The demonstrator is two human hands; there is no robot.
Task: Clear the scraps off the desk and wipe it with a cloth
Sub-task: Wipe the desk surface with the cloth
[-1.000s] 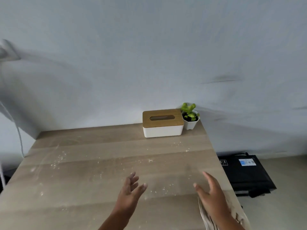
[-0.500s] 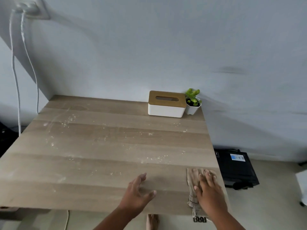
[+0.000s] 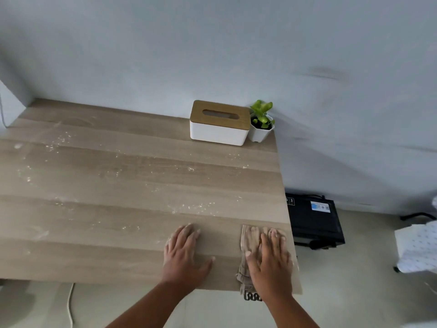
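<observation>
head view looks down on the near right corner of the desk (image 3: 118,233), where the right hand (image 3: 269,259) lies flat, fingers straight and spread, pressing a beige cloth (image 3: 248,237) that pokes out beyond its fingertips and thumb side. just left, the left hand (image 3: 184,254) rests palm down on bare wood, holding nothing. pale scraps (image 3: 196,207) speckle the surface farther out. a tissue box (image 3: 220,123) and potted plant (image 3: 261,121) stand by the wall.

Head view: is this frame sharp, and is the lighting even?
Head view: soft, even light, no glare; white crumbs on the pale wooden desk read clearly; right hand on the beige cloth slightly soft; wide-angle lens bends the desk edges.
</observation>
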